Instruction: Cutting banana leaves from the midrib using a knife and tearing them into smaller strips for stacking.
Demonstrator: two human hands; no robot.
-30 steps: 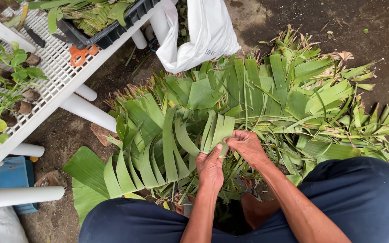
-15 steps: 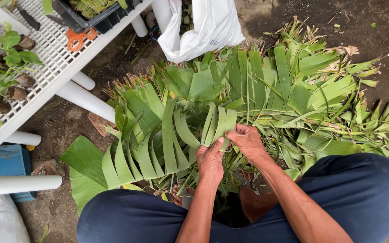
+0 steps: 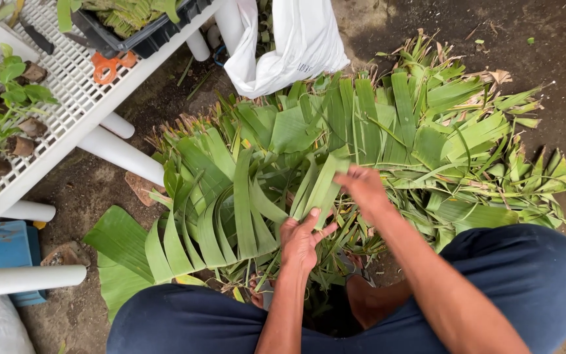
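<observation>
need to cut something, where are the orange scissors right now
In the head view the orange scissors lie at upper left on the white mesh bench, just below the black tray of leaves and well away from both hands.

My left hand (image 3: 304, 237) and right hand (image 3: 363, 185) grip one green leaf strip (image 3: 322, 187) over the leaf pile (image 3: 388, 131). White bag (image 3: 296, 46) lies beyond.

the torn leaf strips (image 3: 309, 164) look smooth and slightly glossy, with fine ribs along them, and some tips are dry and papery. the ground (image 3: 545, 39) is dark, rough, matt soil. the bag (image 3: 289, 46) is thin white plastic with soft wrinkles. the tabletop (image 3: 67, 85) is a white plastic grid on smooth white pipes. the trousers (image 3: 525, 275) are matt dark blue cloth.
</observation>
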